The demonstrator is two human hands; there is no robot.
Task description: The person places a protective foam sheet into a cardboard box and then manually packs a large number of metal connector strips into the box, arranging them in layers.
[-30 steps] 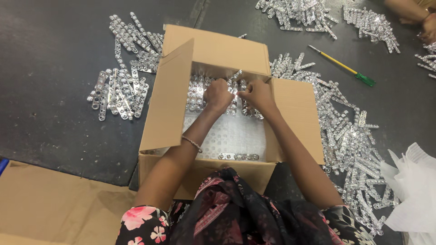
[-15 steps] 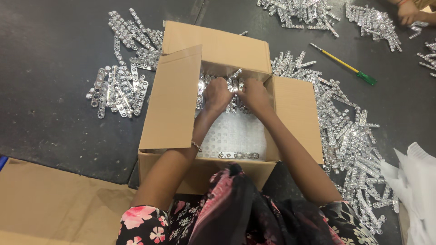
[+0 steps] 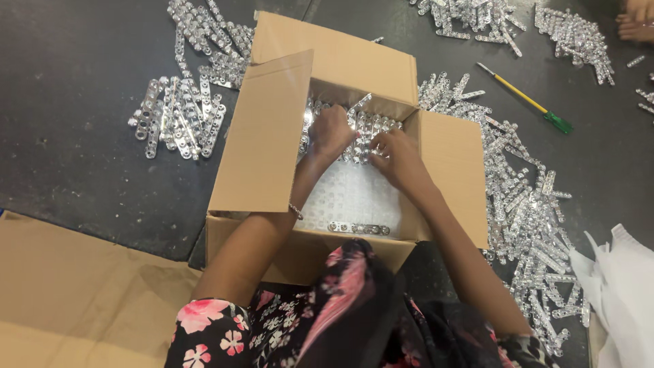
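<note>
- Left hand [image 3: 332,133] and right hand [image 3: 397,155] press curled fingers onto silvery strips [image 3: 364,129] at the far end inside the cardboard box [image 3: 262,136].
- Whether they grip is unclear.

Hidden and cut-off parts

Fingertips of the left hand [image 3: 332,131] and right hand [image 3: 395,153] are buried among the shiny strips [image 3: 368,129] in the cardboard box [image 3: 300,249], so each grip is unclear; another person's hand [image 3: 637,20] is cut off at the top-right edge.
</note>
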